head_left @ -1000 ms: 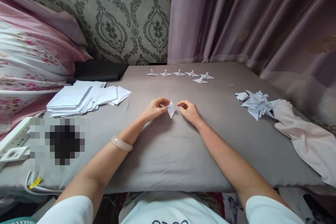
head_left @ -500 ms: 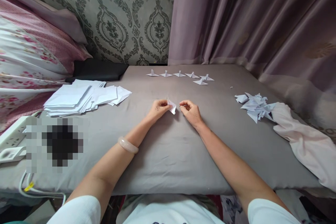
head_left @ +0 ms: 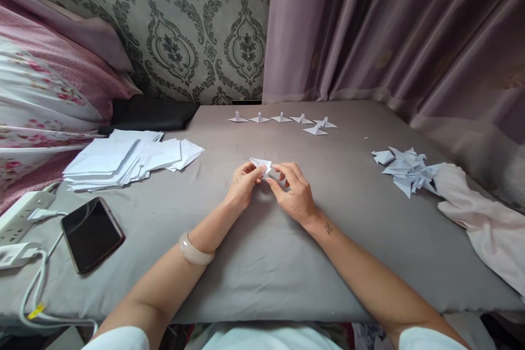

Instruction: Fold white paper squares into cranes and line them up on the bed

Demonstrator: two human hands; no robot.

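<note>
A small folded piece of white paper (head_left: 266, 163) is pinched between the thumb and fingers of my left hand (head_left: 245, 181), above the middle of the table. Its folded point faces right. My right hand (head_left: 295, 190) is close on the right, fingers curved, thumb and forefinger apart at the paper's right edge. Whether its fingertips press on the paper I cannot tell. Beyond both hands, several folded paper cranes (head_left: 281, 117) stand in a row, with one crane (head_left: 315, 129) in front of the row's right end.
White paper sheets (head_left: 102, 156) are stacked at the left, beside a black folded item (head_left: 151, 115). A phone (head_left: 92, 235) lies near a power strip (head_left: 22, 213) and white cables. At the right, a heap of folded paper (head_left: 410, 169) touches a pale cloth (head_left: 471, 208).
My right hand has come left to the folded paper. My left hand has tilted the paper, so its point now faces right. The view has shifted slightly.
</note>
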